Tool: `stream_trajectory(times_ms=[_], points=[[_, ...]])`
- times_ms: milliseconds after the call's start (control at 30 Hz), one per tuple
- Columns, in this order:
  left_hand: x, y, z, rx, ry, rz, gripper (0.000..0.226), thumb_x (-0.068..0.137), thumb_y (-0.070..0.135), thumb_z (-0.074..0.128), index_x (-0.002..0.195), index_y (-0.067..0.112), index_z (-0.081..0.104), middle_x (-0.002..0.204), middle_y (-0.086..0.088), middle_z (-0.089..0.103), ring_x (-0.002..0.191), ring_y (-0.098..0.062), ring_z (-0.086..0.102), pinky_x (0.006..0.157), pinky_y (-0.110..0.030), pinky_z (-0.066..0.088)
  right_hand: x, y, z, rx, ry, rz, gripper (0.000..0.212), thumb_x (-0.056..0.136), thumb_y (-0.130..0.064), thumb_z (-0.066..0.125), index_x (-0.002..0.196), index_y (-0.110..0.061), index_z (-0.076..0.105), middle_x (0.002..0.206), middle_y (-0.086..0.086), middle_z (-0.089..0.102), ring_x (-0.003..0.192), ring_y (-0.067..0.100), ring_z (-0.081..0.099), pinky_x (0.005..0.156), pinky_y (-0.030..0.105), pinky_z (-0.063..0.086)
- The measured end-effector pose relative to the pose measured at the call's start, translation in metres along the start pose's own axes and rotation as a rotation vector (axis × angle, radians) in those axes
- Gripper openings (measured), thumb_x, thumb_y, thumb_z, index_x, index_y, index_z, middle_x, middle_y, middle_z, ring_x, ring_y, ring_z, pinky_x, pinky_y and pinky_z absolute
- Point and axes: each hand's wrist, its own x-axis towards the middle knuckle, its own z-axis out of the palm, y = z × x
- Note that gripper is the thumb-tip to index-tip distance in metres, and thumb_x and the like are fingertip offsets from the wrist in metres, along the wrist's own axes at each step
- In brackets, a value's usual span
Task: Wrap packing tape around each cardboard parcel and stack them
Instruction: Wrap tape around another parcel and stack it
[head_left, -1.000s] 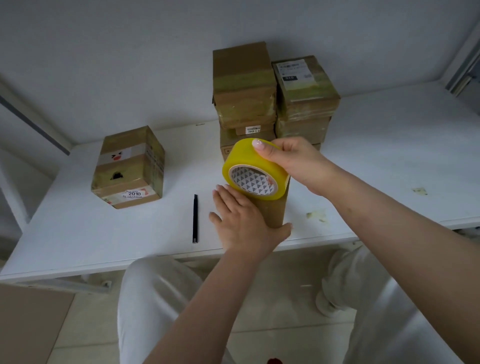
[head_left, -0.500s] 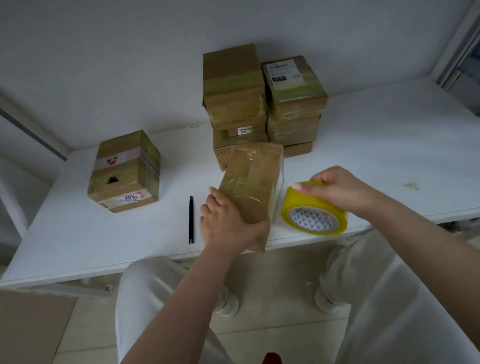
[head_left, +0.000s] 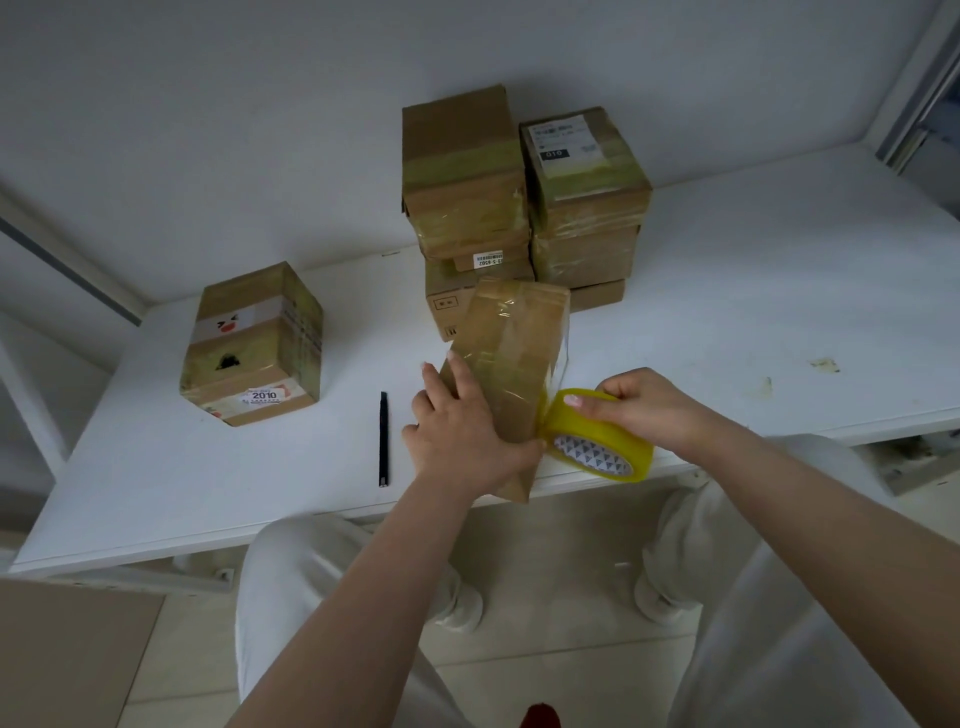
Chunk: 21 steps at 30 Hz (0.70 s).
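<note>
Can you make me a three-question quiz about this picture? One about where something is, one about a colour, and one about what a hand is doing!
1. Where is the black pen?
A. On the table, left of the held parcel
B. On top of the stack
C. On the floor

2. What colour is the tape roll?
A. Red
B. Yellow
C. Blue

3. What is the left hand doing?
A. Hanging idle
B. Holding the pen
C. Holding the parcel

Answers:
1. A: the pen lies on the white table beside the left hand.
2. B: the roll in the right hand is bright yellow.
3. C: its fingers lie on the parcel's face, with the thumb round the near edge.
</note>
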Motion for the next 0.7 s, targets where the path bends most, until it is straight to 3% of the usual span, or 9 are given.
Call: stream_trajectory(times_ms=[67, 167, 200, 300, 400, 467, 533, 633, 700], points=[[0.006, -0.011, -0.003, -0.186, 0.027, 0.001, 0.121, 0.065, 0.064, 0.074, 0.152, 0.038, -0.005, 0.154, -0.009, 0.016, 0.139, -0.036, 0.022, 0.108, -0.055, 0.034, -0.006, -0.008, -0.005, 0.093, -0.012, -0.011, 0.051, 0.073, -0.056, 0.071, 0.075, -0.005, 0.065, 0.072, 0.007, 0.064, 0.069, 0.019, 0.061, 0.069, 0.031, 0.047], [0.016, -0.034, -0.009, -0.66, 0.007, -0.062, 0.114, 0.05, 0.056, 0.085, 0.144, 0.055, 0.021, 0.139, -0.004, 0.037, 0.131, -0.03, 0.038, 0.103, -0.051, 0.043, -0.012, -0.025, -0.021, 0.218, -0.032, -0.107, 0.078, 0.062, -0.065, 0.076, 0.09, 0.007, 0.068, 0.076, 0.011, 0.069, 0.069, 0.019, 0.063, 0.07, 0.03, 0.048], [0.018, -0.042, -0.01, -0.867, 0.018, -0.095, 0.11, 0.048, 0.052, 0.089, 0.141, 0.054, 0.03, 0.133, -0.001, 0.045, 0.125, -0.026, 0.047, 0.098, -0.045, 0.049, -0.013, -0.028, -0.028, 0.23, -0.019, -0.137, 0.082, 0.061, -0.067, 0.076, 0.091, 0.009, 0.067, 0.076, 0.013, 0.068, 0.067, 0.02, 0.062, 0.069, 0.028, 0.047], [0.021, -0.067, -0.023, -1.259, 0.024, -0.151, 0.082, 0.07, 0.021, 0.084, 0.14, 0.037, 0.045, 0.119, 0.005, 0.059, 0.105, -0.018, 0.06, 0.078, -0.031, 0.052, -0.019, -0.024, -0.054, 0.232, 0.071, -0.151, 0.08, 0.063, -0.064, 0.075, 0.088, 0.011, 0.067, 0.07, 0.014, 0.062, 0.061, 0.021, 0.057, 0.061, 0.026, 0.044], [0.023, -0.087, -0.029, -1.316, -0.034, -0.164, 0.09, 0.056, 0.031, 0.087, 0.138, 0.039, 0.049, 0.126, 0.003, 0.06, 0.111, -0.024, 0.058, 0.084, -0.038, 0.051, -0.025, -0.01, -0.065, 0.154, 0.09, -0.097, 0.059, 0.067, -0.054, 0.069, 0.079, 0.003, 0.068, 0.065, 0.01, 0.065, 0.057, 0.02, 0.061, 0.058, 0.025, 0.048], [0.019, -0.086, -0.03, -1.347, -0.086, -0.158, 0.093, 0.048, 0.04, 0.084, 0.135, 0.038, 0.053, 0.126, -0.001, 0.063, 0.111, -0.027, 0.06, 0.08, -0.04, 0.053, -0.026, -0.003, -0.063, 0.165, 0.08, -0.084, 0.052, 0.069, -0.051, 0.068, 0.079, 0.0, 0.069, 0.068, 0.01, 0.067, 0.059, 0.02, 0.064, 0.06, 0.026, 0.049], [0.021, -0.084, -0.027, -1.385, -0.124, -0.142, 0.082, 0.054, 0.039, 0.079, 0.132, 0.036, 0.056, 0.125, -0.004, 0.064, 0.111, -0.028, 0.061, 0.077, -0.041, 0.054, -0.025, 0.0, -0.058, 0.172, 0.072, -0.084, 0.049, 0.069, -0.05, 0.067, 0.08, -0.002, 0.07, 0.069, 0.009, 0.068, 0.06, 0.018, 0.065, 0.06, 0.026, 0.05], [0.02, -0.085, -0.029, -1.392, -0.153, -0.096, 0.059, 0.066, 0.035, 0.071, 0.124, 0.036, 0.062, 0.12, -0.003, 0.067, 0.112, -0.029, 0.06, 0.088, -0.048, 0.052, -0.024, 0.001, -0.055, 0.177, 0.065, -0.074, 0.052, 0.069, -0.051, 0.066, 0.085, -0.001, 0.07, 0.073, 0.009, 0.069, 0.063, 0.017, 0.066, 0.06, 0.024, 0.051], [0.02, -0.087, -0.029, -1.391, -0.175, -0.061, 0.041, 0.073, 0.033, 0.066, 0.114, 0.036, 0.067, 0.11, -0.001, 0.071, 0.105, -0.027, 0.063, 0.086, -0.047, 0.052, -0.023, 0.001, -0.054, 0.184, 0.06, -0.069, 0.051, 0.069, -0.05, 0.066, 0.085, -0.002, 0.07, 0.073, 0.007, 0.069, 0.063, 0.017, 0.066, 0.059, 0.022, 0.051]])
